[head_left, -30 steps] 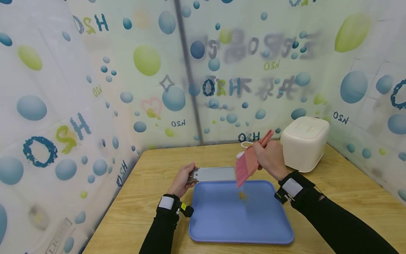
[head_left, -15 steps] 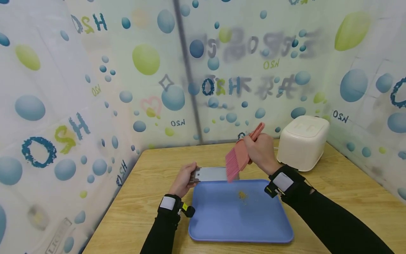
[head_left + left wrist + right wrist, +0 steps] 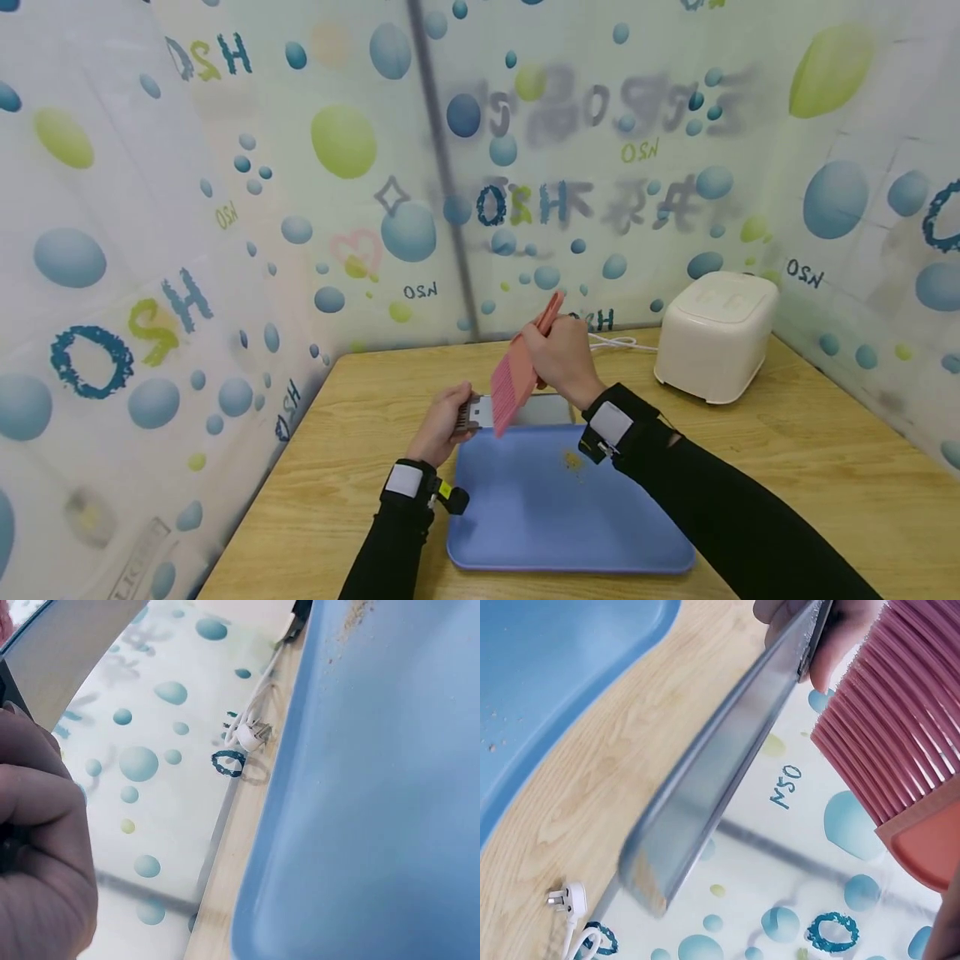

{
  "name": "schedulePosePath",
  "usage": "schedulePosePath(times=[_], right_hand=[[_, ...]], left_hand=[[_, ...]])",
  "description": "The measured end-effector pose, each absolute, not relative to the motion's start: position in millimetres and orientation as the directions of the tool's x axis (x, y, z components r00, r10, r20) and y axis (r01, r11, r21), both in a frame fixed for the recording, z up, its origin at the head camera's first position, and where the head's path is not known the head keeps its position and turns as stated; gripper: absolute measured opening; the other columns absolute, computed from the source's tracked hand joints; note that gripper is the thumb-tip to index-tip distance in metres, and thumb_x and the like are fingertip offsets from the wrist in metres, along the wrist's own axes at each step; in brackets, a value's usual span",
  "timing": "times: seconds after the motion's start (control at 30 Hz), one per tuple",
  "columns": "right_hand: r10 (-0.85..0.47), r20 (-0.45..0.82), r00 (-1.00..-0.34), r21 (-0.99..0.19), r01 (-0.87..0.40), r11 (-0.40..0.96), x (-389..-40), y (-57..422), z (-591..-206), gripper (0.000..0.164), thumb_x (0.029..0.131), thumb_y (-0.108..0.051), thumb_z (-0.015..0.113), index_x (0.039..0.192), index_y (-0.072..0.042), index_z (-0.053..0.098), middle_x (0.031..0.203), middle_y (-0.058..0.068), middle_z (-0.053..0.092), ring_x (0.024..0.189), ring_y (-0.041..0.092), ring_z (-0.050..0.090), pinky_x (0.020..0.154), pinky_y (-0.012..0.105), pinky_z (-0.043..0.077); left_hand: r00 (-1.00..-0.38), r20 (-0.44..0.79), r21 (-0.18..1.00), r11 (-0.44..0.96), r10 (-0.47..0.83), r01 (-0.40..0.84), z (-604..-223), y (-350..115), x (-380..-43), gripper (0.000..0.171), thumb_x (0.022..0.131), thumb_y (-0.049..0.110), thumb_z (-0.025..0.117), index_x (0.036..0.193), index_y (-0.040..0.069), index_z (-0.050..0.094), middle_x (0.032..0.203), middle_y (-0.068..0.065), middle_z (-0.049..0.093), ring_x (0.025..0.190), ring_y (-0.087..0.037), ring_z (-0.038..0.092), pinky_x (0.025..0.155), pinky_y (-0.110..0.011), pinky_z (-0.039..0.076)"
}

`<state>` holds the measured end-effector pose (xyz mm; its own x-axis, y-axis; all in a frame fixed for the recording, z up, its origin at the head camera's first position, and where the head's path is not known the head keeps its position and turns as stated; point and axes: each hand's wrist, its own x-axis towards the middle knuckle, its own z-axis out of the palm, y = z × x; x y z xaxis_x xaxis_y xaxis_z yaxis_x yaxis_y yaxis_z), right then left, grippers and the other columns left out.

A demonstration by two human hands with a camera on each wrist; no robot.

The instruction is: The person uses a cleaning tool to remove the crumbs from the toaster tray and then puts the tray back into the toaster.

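A shallow, long metal crumb tray (image 3: 551, 410) is held at its left end by my left hand (image 3: 442, 425), above the blue tray's far edge. My right hand (image 3: 564, 358) grips a pink pastry brush (image 3: 517, 375) by its handle, bristles pointing down over the crumb tray's left part. The right wrist view shows the bristles (image 3: 900, 697) near the held end and a brownish patch (image 3: 646, 877) at the other end. Whether the bristles touch the metal cannot be told. Crumbs (image 3: 573, 461) lie on the blue tray (image 3: 570, 542). The left wrist view shows curled fingers (image 3: 45, 795).
A cream toaster (image 3: 717, 333) stands at the table's back right corner. Its white cord (image 3: 622, 342) runs left behind my right hand, with a plug (image 3: 573, 900) visible in the right wrist view. Patterned curtains (image 3: 405, 150) enclose the wooden table (image 3: 315, 500).
My right hand has swept left with the brush, from the crumb tray's right end to its left part near my left hand. The left hand shifted slightly right with the crumb tray.
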<state>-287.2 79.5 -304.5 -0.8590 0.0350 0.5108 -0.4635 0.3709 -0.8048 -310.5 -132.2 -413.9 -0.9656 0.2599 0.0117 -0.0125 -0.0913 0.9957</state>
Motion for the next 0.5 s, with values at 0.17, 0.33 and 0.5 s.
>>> schedulePosePath(times=[0.17,0.33,0.5], right_hand=[[0.012,0.492,-0.87,-0.808,-0.451,0.379,-287.7,68.7,-309.8,0.034,0.098,-0.016,0.051,0.071,-0.001,0.065,0.05,0.006,0.056,0.038,0.023,0.056,0.035,0.03,0.042],[0.01,0.489,-0.872,-0.807,-0.448,0.385,-288.7,61.4,-313.2,0.032,0.098,-0.017,0.052,0.077,-0.001,0.07,0.05,0.006,0.055,0.038,0.023,0.055,0.035,0.029,0.039],[0.007,0.488,-0.873,-0.799,-0.443,0.407,-289.3,56.6,-315.2,0.032,0.097,-0.018,0.053,0.077,-0.002,0.07,0.049,0.005,0.053,0.037,0.021,0.054,0.035,0.029,0.04]], left_hand=[[-0.959,0.02,0.995,-0.104,0.282,-0.01,-414.1,-129.8,-310.3,0.038,0.112,0.034,0.037,0.102,0.002,0.056,0.073,-0.001,0.062,0.049,-0.007,0.052,0.041,-0.016,0.037],[-0.959,0.022,0.991,-0.13,0.282,-0.015,-415.2,-129.4,-311.8,0.037,0.112,0.035,0.038,0.099,0.007,0.058,0.071,-0.001,0.061,0.049,-0.007,0.052,0.04,-0.016,0.037],[-0.957,0.025,0.991,-0.133,0.29,-0.014,-417.4,-129.6,-312.7,0.036,0.112,0.034,0.038,0.096,0.008,0.056,0.07,-0.001,0.06,0.048,-0.007,0.052,0.04,-0.018,0.036]])
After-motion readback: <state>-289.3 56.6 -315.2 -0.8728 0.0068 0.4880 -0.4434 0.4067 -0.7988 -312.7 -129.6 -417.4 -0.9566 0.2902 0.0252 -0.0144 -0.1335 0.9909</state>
